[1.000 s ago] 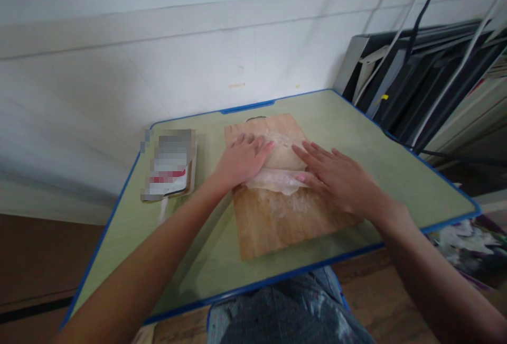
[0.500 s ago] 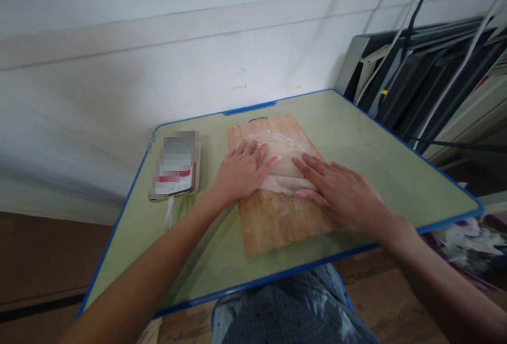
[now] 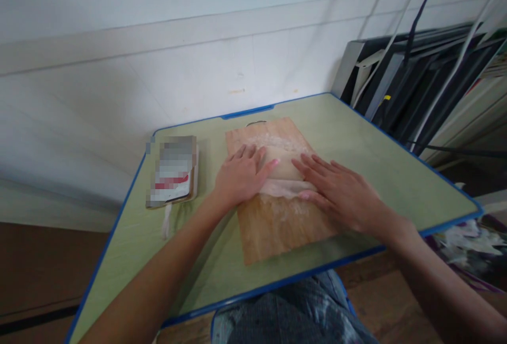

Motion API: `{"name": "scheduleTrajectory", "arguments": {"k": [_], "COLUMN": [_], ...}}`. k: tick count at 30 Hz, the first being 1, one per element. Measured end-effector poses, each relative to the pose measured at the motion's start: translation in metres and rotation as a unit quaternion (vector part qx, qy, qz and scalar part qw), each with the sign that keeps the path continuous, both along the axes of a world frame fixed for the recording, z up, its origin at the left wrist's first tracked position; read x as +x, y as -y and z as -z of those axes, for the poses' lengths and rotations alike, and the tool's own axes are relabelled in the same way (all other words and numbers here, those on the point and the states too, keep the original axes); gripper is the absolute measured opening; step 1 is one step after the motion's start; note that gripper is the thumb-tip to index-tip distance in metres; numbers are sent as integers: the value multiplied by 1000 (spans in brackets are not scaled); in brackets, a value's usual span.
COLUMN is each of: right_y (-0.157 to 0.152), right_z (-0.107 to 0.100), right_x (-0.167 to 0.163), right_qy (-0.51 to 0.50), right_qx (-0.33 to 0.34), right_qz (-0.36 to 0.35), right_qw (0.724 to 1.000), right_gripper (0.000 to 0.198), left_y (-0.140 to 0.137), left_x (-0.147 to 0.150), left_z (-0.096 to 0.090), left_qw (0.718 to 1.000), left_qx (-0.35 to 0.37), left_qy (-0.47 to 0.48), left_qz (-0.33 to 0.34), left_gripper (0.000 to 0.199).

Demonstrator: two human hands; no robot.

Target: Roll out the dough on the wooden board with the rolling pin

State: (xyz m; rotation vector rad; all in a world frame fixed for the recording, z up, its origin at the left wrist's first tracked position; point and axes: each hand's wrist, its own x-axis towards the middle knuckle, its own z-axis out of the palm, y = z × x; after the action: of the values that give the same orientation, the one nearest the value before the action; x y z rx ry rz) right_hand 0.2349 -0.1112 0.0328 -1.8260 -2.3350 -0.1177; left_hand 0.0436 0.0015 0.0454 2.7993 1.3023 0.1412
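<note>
Where the left hand (image 3: 240, 175) rests on the left end of a pale, dough-like sheet (image 3: 283, 164), its fingers point away from the wearer, extended and only slightly spread, thumb set wide and lying inward across the sheet. Right hand (image 3: 343, 191): on the opposite end, palm down, fingers straight and loosely fanned, thumb near the front edge; neither hand closes around anything visible. Sheet: between the two hands, on a wooden board (image 3: 285, 233), with a whiter near strip (image 3: 281, 188), apparently folded, ragged along its front. Whether anything lies beneath the strip cannot be told. Dusting: white powder (image 3: 261, 140) on the board beyond the sheet, and more in front. Change: compared with a second ago, both hands sit slightly nearer the wearer on the board, and the left palm now covers the left end of the strip, which showed then; this suggests pressure bearing on the near part, with the work at a shaping stage. Support: green table (image 3: 396, 175) with blue rim. Also present: phone-like item (image 3: 170, 175), partly pixelated, left of the board, pale strap (image 3: 166, 222) attached.
</note>
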Motion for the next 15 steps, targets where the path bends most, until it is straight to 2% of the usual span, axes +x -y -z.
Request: {"name": "scheduleTrajectory", "arguments": {"k": [5,7,12,15], "right_y": [-24,-20,8,5], "right_z": [-8,-7,1,-1], "right_x": [14,11,-7,-6], "right_qy": [-39,-38,-9,-14], "right_qx": [-39,-30,22,21], "right_qz": [-1,7,15,25], "right_qw": [998,999,1000,999], "right_gripper": [71,69,67,66], "left_y": [-36,-32,5,-2], "left_x": [18,17,0,2], "left_z": [0,0,-4,-4], "left_qw": [998,999,1000,1000], "left_qx": [-38,-21,23,14], "left_qy": [40,37,0,6], "left_qz": [28,18,-10,-19], "left_gripper": [56,55,62,62]}}
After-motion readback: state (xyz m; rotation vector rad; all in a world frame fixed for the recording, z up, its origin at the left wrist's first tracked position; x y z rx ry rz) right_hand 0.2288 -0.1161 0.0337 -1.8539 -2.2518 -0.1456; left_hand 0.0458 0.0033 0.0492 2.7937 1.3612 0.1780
